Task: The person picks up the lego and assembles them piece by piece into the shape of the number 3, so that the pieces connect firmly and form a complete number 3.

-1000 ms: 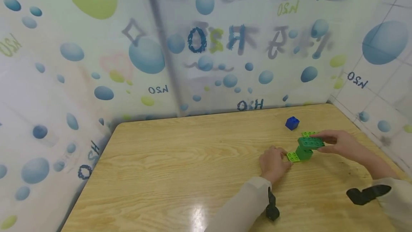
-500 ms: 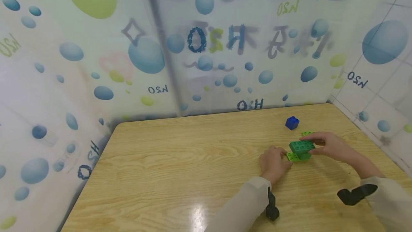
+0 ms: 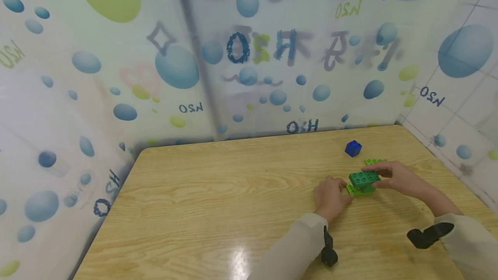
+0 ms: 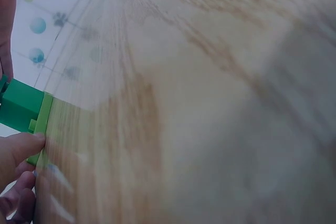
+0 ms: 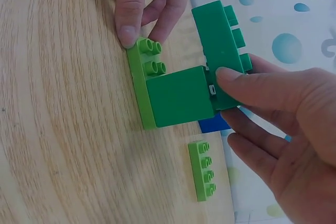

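A flat light-green brick (image 5: 140,85) lies on the table with a taller green block (image 5: 178,97) standing on one end of it. My left hand (image 3: 331,197) pinches the flat brick's free end, thumb on its edge in the left wrist view. My right hand (image 3: 400,180) grips a long dark-green brick (image 3: 364,179) between thumb and fingers. In the right wrist view this long brick (image 5: 218,51) sits right at the top of the green block, slightly tilted, with a narrow gap showing at the joint, and overhangs toward the left hand.
Behind the right hand lies a second flat light-green brick (image 5: 200,170), partly hidden in the head view. A blue brick (image 3: 353,148) stands farther back, near the table's (image 3: 218,193) far edge. Patterned curtain-like walls (image 3: 249,98) close off the back and sides.
My right hand has moved left and slightly down, bringing the long dark-green brick over the green block. The left hand stays in place on the flat brick.
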The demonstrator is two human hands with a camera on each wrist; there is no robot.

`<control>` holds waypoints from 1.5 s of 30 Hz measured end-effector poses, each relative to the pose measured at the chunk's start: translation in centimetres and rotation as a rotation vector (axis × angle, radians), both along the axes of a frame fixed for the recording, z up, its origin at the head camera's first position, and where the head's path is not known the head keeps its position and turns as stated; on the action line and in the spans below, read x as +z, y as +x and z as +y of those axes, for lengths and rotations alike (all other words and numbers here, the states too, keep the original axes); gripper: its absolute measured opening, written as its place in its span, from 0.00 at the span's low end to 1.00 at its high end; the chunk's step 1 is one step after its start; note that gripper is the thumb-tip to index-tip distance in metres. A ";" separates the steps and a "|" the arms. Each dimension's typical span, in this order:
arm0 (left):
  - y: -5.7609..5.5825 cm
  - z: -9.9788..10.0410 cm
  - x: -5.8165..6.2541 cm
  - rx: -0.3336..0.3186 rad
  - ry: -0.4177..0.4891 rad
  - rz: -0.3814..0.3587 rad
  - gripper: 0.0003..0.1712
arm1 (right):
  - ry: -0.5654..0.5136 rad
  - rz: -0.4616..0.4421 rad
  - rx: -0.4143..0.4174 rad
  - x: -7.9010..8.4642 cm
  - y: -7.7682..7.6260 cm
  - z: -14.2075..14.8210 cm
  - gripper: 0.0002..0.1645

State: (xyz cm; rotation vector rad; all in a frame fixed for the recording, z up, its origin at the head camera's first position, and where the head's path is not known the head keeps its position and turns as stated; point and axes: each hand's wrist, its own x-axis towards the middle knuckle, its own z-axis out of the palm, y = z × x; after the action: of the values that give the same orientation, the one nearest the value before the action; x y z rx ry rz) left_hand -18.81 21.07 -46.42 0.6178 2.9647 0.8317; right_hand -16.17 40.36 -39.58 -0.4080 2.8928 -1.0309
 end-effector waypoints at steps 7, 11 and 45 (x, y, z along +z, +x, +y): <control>0.0 0.0 0.0 0.000 -0.001 0.007 0.16 | 0.009 0.022 -0.001 0.1 0.1 0.0 0.27; 0.0 0.0 -0.1 0.000 0.003 -0.001 0.16 | -0.003 0.020 0.007 0.0 0.1 -0.1 0.27; -0.1 0.0 0.1 -0.002 -0.003 -0.001 0.15 | -0.134 0.017 0.023 -1.4 0.0 1.1 0.28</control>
State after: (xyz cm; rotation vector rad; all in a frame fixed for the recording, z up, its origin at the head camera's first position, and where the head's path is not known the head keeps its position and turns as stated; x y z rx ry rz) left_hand -18.86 21.11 -46.33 0.6201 2.9634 0.8266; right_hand -16.14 41.44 -40.94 -0.4575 2.8358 -1.2273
